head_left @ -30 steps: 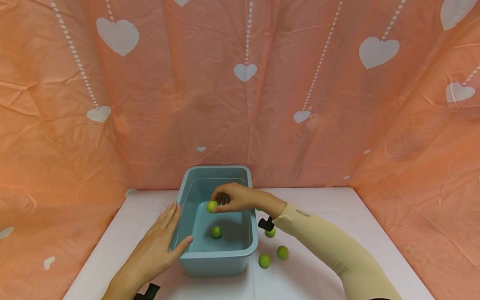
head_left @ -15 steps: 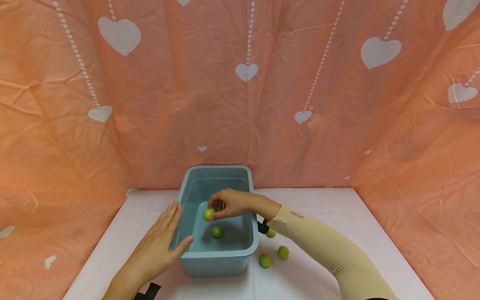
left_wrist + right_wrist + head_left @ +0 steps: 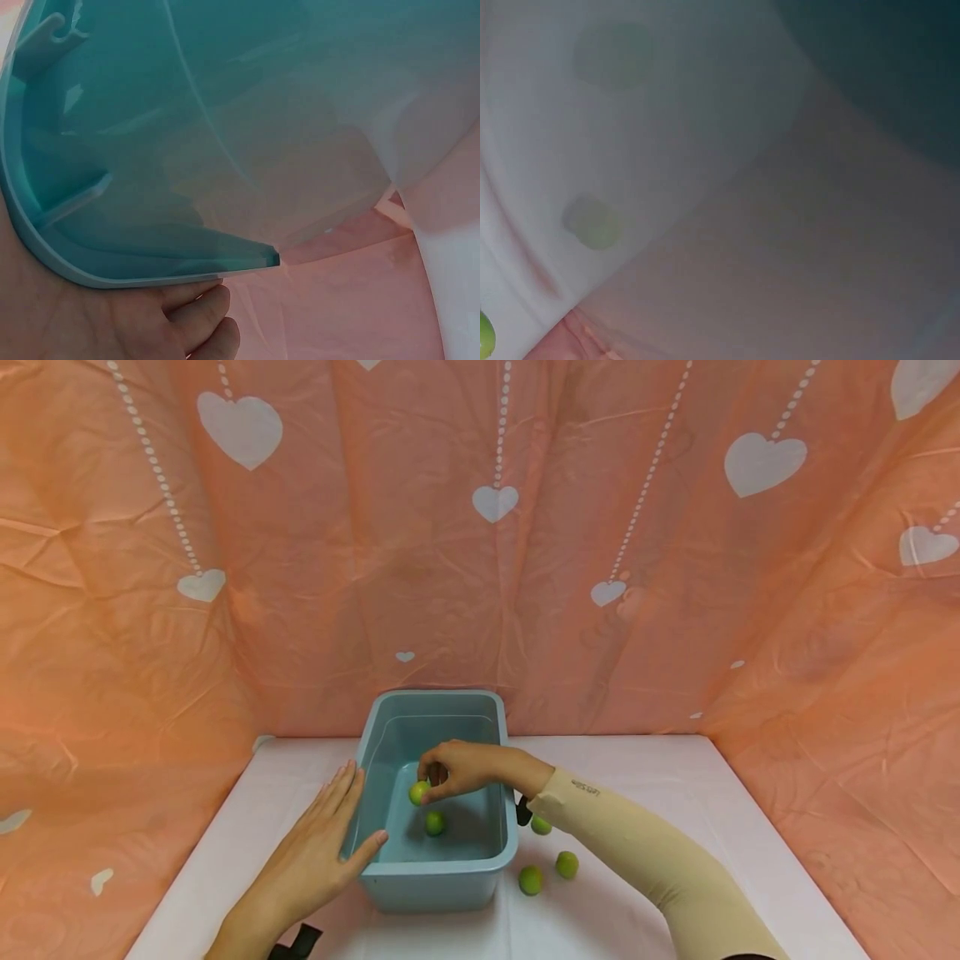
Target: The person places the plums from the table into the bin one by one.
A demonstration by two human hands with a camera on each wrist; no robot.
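A blue-grey plastic bin [image 3: 427, 889] stands on the white table. My left hand [image 3: 318, 835] rests on its near left rim, fingers straight and thumb spread; in the left wrist view the left fingers [image 3: 202, 319] lie against the outside of the wall. Reaching over the right rim, my right hand [image 3: 461, 768] pinches a yellow-green lime [image 3: 419, 792] between thumb and fingers, low inside the bin. Another lime [image 3: 435, 823] lies on the bin floor just below it. The right wrist view is hazy and does not show the right hand.
Right of the bin, limes lie on the table: one near the front [image 3: 530, 880], one beside it [image 3: 567, 864], and one partly behind the right wrist [image 3: 541, 825]. An orange heart-print sheet [image 3: 600, 677] walls the table at the back and sides.
My right hand has moved lower and slightly left into the bin with the pinched lime, then hardly moved in the last half second. The left hand has stayed on the rim.
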